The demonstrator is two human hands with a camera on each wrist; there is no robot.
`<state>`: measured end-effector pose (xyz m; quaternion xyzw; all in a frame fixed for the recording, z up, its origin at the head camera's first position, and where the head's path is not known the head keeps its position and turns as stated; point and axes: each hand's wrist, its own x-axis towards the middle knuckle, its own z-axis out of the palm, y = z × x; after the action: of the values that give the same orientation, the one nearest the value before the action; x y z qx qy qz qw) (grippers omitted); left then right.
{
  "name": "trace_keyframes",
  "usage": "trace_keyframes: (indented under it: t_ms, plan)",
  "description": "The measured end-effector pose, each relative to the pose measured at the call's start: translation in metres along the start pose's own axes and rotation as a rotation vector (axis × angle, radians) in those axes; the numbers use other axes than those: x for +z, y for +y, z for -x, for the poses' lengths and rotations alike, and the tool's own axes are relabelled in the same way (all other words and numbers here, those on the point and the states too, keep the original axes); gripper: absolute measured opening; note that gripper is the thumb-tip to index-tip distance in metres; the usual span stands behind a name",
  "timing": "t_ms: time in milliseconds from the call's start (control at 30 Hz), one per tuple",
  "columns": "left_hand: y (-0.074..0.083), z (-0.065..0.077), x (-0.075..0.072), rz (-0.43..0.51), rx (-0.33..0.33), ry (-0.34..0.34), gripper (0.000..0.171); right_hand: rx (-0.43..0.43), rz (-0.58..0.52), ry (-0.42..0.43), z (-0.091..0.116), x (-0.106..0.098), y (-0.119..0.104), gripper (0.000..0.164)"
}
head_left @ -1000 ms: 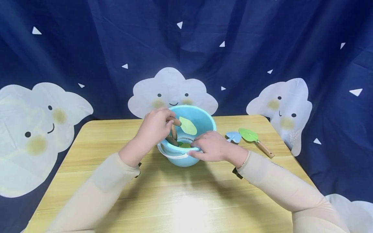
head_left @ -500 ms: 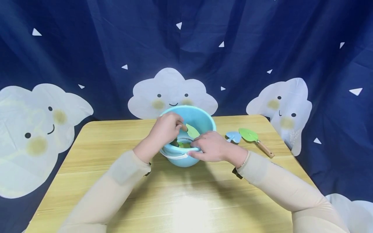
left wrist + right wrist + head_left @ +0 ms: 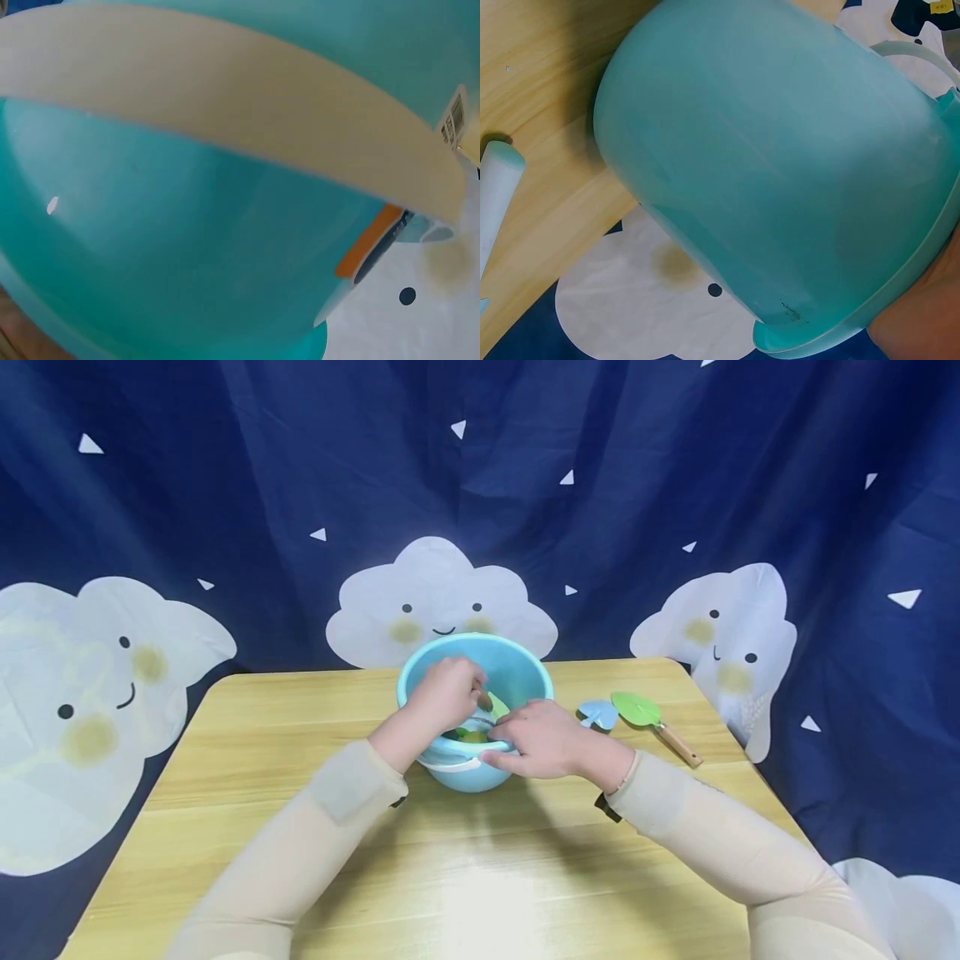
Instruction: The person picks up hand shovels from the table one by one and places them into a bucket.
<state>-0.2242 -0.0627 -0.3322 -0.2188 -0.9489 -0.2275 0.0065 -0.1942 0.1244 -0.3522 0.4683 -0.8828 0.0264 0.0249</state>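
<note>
Left grip [image 3: 444, 692]: holds brown-handled trowel [image 3: 484, 698] inside blue bucket [image 3: 471, 779] | Right grip [image 3: 543, 739]: clasps its rim [image 3: 465, 748] (thumb outside)

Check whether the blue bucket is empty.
Not empty: in the head view, the left hand holds a green trowel inside the blue bucket, where other greenish items show.

Pale beige sleeves [image 3: 720, 837] bear small black pieces [image 3: 608, 808] beneath their cuffs [image 3: 654, 792].
</note>
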Motion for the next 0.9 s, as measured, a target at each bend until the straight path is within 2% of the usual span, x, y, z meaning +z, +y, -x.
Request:
trace_keyframes:
  t_ms: [167,300,667,900]
  plan:
    - [0.0,-0.005,0.005,-0.009,-0.019,-0.032,0.026,0.002,-0.01,-0.003,0.0,-0.001,-0.001,0.044]
    - [-0.002,-0.007,0.007,-0.005,-0.025,-0.054,0.029,0.0,-0.01,0.0,0.0,-0.001,-0.001,0.044]
    - [-0.007,-0.008,0.01,-0.007,-0.059,-0.074,0.026,0.002,-0.012,0.006,0.001,-0.001,-0.003,0.042]
    - [-0.013,-0.008,0.012,0.014,-0.086,-0.072,0.015,0.002,-0.006,0.003,0.0,0.0,-0.002,0.041]
